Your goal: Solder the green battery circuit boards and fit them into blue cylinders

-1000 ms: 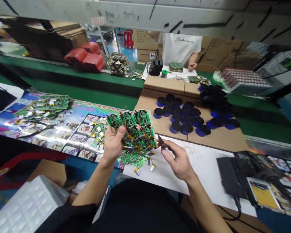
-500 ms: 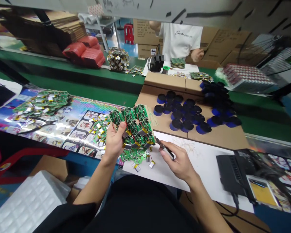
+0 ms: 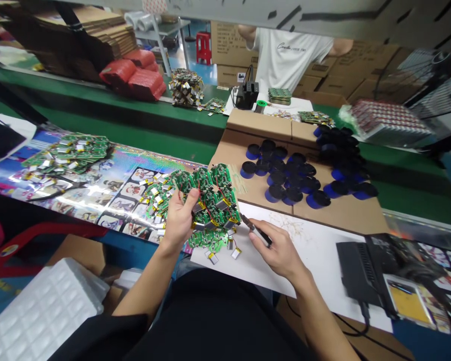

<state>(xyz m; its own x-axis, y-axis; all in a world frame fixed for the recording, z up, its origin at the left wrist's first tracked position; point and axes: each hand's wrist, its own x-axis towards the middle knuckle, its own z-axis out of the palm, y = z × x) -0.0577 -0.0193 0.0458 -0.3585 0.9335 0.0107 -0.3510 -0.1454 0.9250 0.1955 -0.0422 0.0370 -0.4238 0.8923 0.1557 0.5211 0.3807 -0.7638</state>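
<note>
White paper [image 3: 315, 265] covers the bench nearest the person's lap, with glossy picture sheeting [image 3: 110, 186] beside it on the left. Over the last second the tool [image 3: 262, 235] in the right hand [image 3: 278, 249] has turned, so more of its handle shows and its dark tip points at the lower right corner of the panel of circuit boards [image 3: 210, 198]. The panel itself has barely shifted, which suggests work along that edge is under way, not finished. It lies between the hands, tilted toward the person, 3 boards across, with red wires and small batteries on its face. The left hand [image 3: 179, 220] is closed on its left side, thumb on top, other fingers mostly hidden. The right hand, fingers curled firmly round the tool, is just beside the opposite edge; I cannot tell whether the tip touches. Loose boards [image 3: 208, 241] lie partly under the panel, and 2 batteries [image 3: 224, 255] stick out toward the lap. Beyond the paper, round black-and-blue parts [image 3: 275, 193] stand on cardboard [image 3: 233, 140]. Farther off, across the green bench [image 3: 165, 125], a co-worker in a white shirt [image 3: 281, 57] now has an arm raised.
</note>
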